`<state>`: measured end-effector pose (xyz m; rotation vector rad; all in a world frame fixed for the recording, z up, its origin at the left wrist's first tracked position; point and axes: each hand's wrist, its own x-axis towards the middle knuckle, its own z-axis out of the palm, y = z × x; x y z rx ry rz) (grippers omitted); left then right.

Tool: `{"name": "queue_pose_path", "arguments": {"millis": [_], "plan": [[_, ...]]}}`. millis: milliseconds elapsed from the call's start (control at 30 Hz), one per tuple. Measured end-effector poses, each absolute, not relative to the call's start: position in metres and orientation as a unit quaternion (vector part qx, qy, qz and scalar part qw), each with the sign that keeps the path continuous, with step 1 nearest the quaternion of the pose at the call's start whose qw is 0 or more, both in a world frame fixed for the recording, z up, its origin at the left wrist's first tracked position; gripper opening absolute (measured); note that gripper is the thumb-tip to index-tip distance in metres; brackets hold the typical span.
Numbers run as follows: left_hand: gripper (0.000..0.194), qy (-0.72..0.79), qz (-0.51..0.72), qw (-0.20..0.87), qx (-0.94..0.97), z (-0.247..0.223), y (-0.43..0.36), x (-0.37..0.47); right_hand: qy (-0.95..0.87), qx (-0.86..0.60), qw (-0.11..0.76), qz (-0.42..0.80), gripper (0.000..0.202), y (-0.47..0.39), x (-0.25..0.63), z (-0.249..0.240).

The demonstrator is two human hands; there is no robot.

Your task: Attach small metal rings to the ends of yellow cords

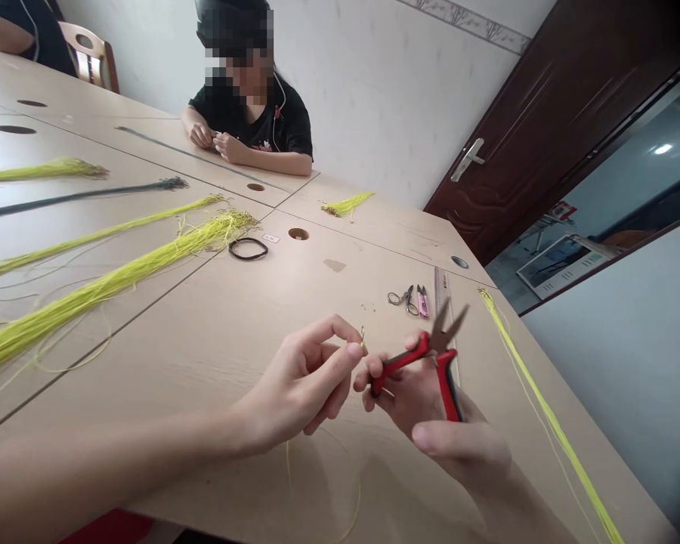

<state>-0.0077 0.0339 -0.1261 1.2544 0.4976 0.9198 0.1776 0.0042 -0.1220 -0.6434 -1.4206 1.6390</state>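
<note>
Between the thumb and forefinger of my left hand (311, 374) is pinched a small gold-coloured metal clasp (363, 337). A thin yellow cord (358, 495) loops down below that hand, partly hidden by it. My right hand (431, 404) holds red-and-black handled pliers (443, 332), their jaws spread and pointing up and away from me. The pliers are to the right of the clasp and apart from it. Several tiny bits (368, 307) lie on the table just beyond my left fingertips.
Bundles of yellow cord (125, 276) and a dark grey bundle (79, 198) lie at left; another yellow bundle (549, 412) runs along the right edge. Scissors (411, 301), pink snips (422, 302) and a ruler (442, 287) lie beyond the pliers. A person (255, 121) sits across the table.
</note>
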Motion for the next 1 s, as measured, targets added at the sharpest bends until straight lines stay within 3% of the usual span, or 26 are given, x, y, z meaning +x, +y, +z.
{"name": "queue_pose_path", "arguments": {"millis": [200, 433, 1000], "plan": [[0.021, 0.208, 0.394, 0.696, 0.563, -0.128, 0.034, -0.01, -0.733, -0.443, 0.439, 0.272, 0.033, 0.003, 0.179, -0.122], [0.019, 0.165, 0.369, 0.72, 0.564, -0.128, 0.034, -0.011, -0.805, -0.44, 0.391, 0.073, 0.031, 0.01, 0.181, -0.119], [0.017, 0.153, 0.354, 0.731, 0.563, -0.129, 0.032, -0.013, -0.81, -0.445, 0.379, -0.047, 0.022, 0.013, 0.181, -0.12]]}}
